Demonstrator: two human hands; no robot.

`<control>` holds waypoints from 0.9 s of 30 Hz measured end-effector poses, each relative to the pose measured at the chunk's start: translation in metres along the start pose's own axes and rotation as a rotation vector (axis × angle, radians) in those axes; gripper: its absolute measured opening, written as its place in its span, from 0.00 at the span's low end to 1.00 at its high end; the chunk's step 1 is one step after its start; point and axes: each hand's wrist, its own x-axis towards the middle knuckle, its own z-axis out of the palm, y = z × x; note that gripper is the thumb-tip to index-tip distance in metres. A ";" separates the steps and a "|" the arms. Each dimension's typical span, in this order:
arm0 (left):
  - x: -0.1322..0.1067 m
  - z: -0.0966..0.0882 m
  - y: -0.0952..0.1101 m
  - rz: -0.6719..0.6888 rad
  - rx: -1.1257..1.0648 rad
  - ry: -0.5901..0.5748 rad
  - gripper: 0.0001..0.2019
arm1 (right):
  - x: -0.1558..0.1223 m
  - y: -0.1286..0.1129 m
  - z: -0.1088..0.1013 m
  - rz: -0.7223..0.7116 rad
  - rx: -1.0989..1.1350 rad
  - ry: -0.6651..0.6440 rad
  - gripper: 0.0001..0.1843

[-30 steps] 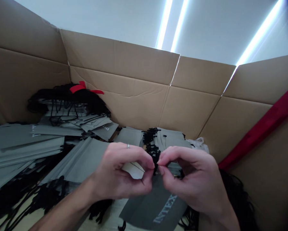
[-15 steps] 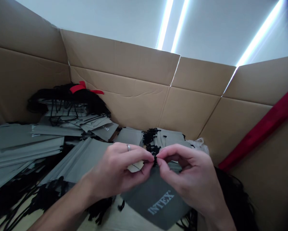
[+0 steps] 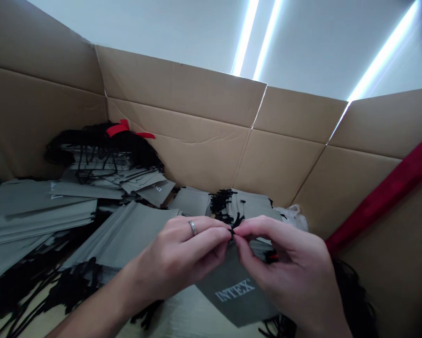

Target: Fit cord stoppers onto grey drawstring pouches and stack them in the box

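My left hand (image 3: 182, 253), with a ring on one finger, pinches a black drawstring cord (image 3: 233, 231) between thumb and fingertips. Facing it, my right hand (image 3: 284, 263) pinches the same cord, the fingertips of both hands almost touching. Below them hangs a grey drawstring pouch (image 3: 237, 295) printed INTEX in white letters, tilted, its upper edge partly hidden by my hands. A short cord end sticks up above the pinch. Whether the cord is knotted there is too small to tell.
Stacks of grey pouches (image 3: 126, 230) with black cord ends lie to the left. A black cord bundle (image 3: 101, 141) with a red tie tops the back-left stack. More pouches (image 3: 249, 202) lie behind my hands. Cardboard walls (image 3: 182, 122) stand around; a dark red strip (image 3: 383, 192) slants at right.
Both hands stay pinched at the cord, and the left fingers have curled in closer. A cord end now shows above the fingertips. The pouch hangs at a slightly different tilt.
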 end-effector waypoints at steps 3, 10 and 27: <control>-0.003 0.004 -0.002 0.016 0.007 0.014 0.03 | 0.000 -0.001 0.001 -0.140 -0.111 0.000 0.09; -0.003 0.003 -0.001 -0.035 0.004 0.008 0.05 | -0.002 0.003 0.010 -0.314 -0.216 -0.014 0.09; 0.006 0.002 -0.009 -0.329 -0.477 -0.055 0.10 | 0.003 0.016 0.006 0.128 0.217 -0.075 0.10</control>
